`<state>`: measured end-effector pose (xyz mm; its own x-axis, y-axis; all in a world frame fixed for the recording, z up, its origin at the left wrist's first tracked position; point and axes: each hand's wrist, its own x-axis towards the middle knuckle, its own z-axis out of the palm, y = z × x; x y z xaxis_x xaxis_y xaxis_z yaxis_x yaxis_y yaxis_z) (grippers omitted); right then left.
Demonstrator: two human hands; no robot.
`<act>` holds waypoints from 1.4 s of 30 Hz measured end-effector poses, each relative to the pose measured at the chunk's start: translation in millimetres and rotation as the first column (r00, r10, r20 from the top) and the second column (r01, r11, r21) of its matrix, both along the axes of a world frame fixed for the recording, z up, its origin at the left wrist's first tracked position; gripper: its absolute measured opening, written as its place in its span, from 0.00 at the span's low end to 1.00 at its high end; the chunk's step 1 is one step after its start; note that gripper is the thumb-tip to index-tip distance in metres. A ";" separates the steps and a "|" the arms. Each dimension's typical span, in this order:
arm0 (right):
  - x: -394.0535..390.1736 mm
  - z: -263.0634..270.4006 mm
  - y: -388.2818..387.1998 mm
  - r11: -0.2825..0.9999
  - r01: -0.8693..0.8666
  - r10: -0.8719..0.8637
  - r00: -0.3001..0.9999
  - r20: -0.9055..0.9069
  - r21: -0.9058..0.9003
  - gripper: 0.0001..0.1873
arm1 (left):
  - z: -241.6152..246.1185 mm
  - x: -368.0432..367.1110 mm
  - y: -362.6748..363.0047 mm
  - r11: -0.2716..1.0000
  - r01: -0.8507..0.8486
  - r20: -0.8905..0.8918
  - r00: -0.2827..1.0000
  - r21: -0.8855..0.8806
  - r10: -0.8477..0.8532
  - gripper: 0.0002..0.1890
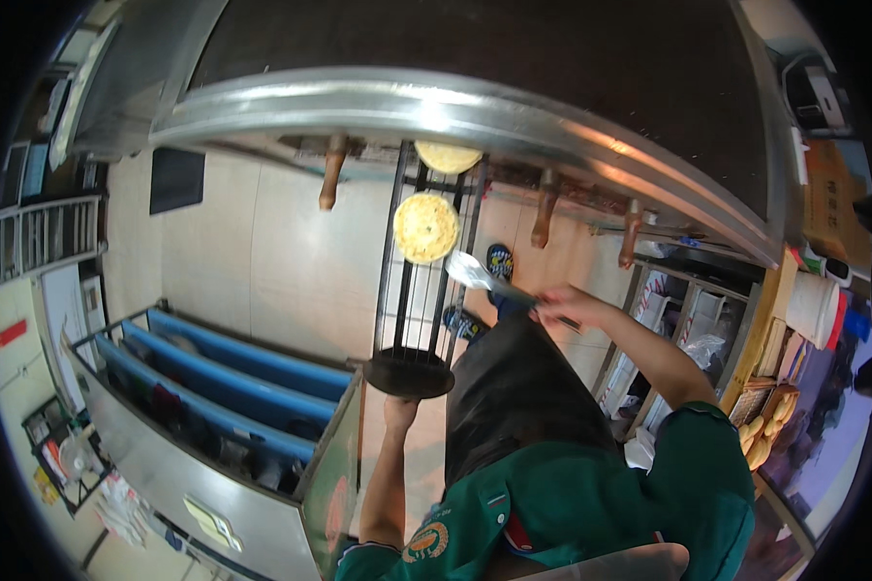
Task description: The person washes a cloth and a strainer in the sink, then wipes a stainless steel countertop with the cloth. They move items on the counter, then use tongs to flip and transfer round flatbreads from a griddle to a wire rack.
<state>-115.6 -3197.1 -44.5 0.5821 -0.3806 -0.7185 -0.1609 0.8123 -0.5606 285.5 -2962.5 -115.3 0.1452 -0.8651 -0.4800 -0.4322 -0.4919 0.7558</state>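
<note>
My right hand (568,308) grips the handle of a metal turner (471,271), its blade blurred and at the lower right edge of a round pale-yellow flatbread (426,228). The flatbread lies on a long black metal pull-out rack (401,319) with thin bars. A second round flatbread (447,155) lies farther in, partly hidden by the steel rim of the griddle (436,105). My left hand (400,414) is at the near end of the rack, at its round black end plate (408,373). The plate hides my left fingers.
Turned wooden handles (545,214) stick out below the griddle rim. At left stands a steel cabinet (211,465) with blue-edged compartments (240,363). Shelving (668,334) with plastic bags stands at right, near bread loaves (766,432) and a cardboard box (832,203).
</note>
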 end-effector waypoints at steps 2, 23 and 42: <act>-48.5 65.2 8.0 0.974 -0.196 0.219 0.935 -0.278 0.109 0.07 | 1.8 -6.0 -9.6 0.995 -0.059 -0.047 0.997 -0.081 0.056 0.16; -97.5 226.7 -435.6 0.483 0.429 -0.564 0.819 0.104 -0.763 0.14 | -14.3 -29.5 -101.2 0.979 -0.075 -0.197 0.974 0.191 0.113 0.21; 7.5 -12.8 6.6 0.956 0.273 -0.269 0.962 0.051 -0.110 0.08 | 19.8 -54.1 -215.8 0.881 0.066 -0.203 0.979 0.468 0.034 0.19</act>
